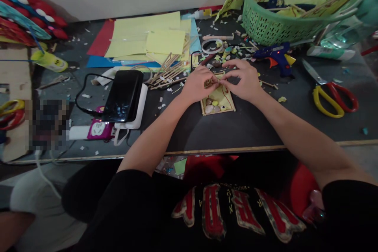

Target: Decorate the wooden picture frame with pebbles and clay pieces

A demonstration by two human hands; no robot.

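A small yellow card framed with thin sticks (228, 100) lies flat on the dark table, with pebbles (210, 108) along its near left part and dark red string across it. Over its upper part, my left hand (199, 82) and my right hand (243, 78) meet at the fingertips. Both are pinched closed. Whatever is between the fingers is too small to make out. Beyond my right hand rests a blue glue gun (276, 55) with a lit red spot.
Scissors (330, 94) lie at the right, near a green basket (265, 27). Thin sticks (168, 71), coloured paper (138, 35) and a tape roll (212, 46) lie beyond my hands. At left are a phone (122, 94) on a white block, cables and another person's leg (47, 212).
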